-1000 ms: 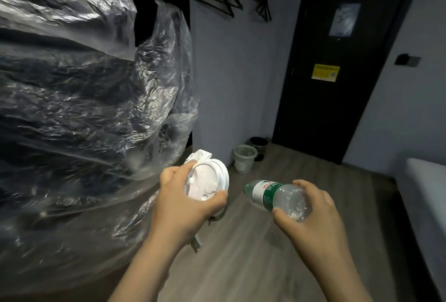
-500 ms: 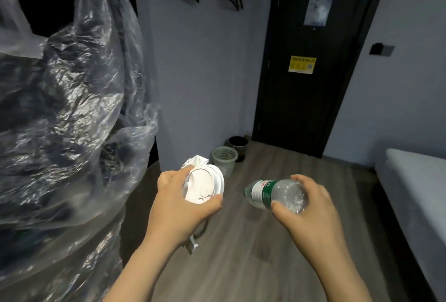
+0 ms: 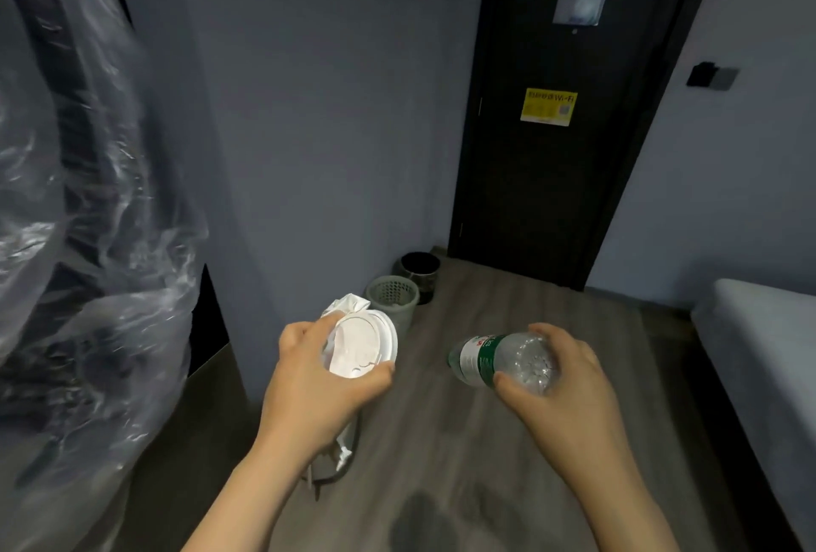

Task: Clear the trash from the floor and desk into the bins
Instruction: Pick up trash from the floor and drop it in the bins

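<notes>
My left hand (image 3: pixel 315 392) grips a white paper cup with a lid (image 3: pixel 360 346), with crumpled white paper bunched behind it and hanging below the palm. My right hand (image 3: pixel 561 392) holds a clear plastic bottle with a green label (image 3: pixel 499 359), lying sideways with its neck pointing left. Ahead on the wooden floor, against the wall, stand a light grey mesh bin (image 3: pixel 393 297) and a black bin (image 3: pixel 419 269) just behind it. The cup partly hides the grey bin's near side.
Clear plastic sheeting (image 3: pixel 79 242) over dark bulky things fills the left side. A black door (image 3: pixel 552 132) closes the far end. A white bed edge (image 3: pixel 759 357) runs along the right. Hangers hang on the wall above. A dark stain marks the floor near my feet.
The view has moved forward and turned right: the plastic sheeting slid left and the bins came closer. Both hands keep the same hold on the cup and the bottle.
</notes>
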A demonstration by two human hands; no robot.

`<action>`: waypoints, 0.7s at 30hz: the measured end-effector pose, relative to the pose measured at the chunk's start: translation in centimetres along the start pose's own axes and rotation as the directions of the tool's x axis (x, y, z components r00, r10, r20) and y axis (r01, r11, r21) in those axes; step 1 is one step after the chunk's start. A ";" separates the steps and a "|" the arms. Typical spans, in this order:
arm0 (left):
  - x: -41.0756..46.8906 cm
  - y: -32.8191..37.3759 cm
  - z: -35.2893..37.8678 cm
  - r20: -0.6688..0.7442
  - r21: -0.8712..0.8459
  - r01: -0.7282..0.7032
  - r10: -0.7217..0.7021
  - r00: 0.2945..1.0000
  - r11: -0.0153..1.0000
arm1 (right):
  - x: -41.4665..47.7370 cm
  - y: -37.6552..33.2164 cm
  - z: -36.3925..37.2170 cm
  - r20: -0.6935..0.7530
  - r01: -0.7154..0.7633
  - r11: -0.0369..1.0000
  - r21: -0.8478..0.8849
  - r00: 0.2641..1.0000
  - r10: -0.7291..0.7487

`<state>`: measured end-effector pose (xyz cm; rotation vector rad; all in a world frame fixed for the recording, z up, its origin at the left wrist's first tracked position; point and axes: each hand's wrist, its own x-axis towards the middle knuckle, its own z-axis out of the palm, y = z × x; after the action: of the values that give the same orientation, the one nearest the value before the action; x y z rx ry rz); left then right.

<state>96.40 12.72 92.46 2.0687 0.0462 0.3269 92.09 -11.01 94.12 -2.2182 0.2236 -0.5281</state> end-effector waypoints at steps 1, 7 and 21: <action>1.6 -0.4 0.5 0.004 -0.007 -0.001 0.001 1.000 1.000 | 1.4 0.2 0.9 -0.003 -0.002 1.000 -0.010 1.000 0.002; 13.5 -3.1 2.0 0.009 -0.017 -0.022 0.022 1.000 1.000 | 11.1 -0.6 7.5 -0.004 -0.012 0.999 -0.050 1.000 0.011; 34.2 -7.4 8.1 0.076 0.006 0.040 -0.040 0.996 0.999 | 29.2 0.9 18.5 0.017 -0.109 0.989 -0.098 0.994 0.111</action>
<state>132.07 15.22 89.60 2.0800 0.0425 0.2239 126.50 -8.51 91.52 -2.2894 0.3650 -0.4402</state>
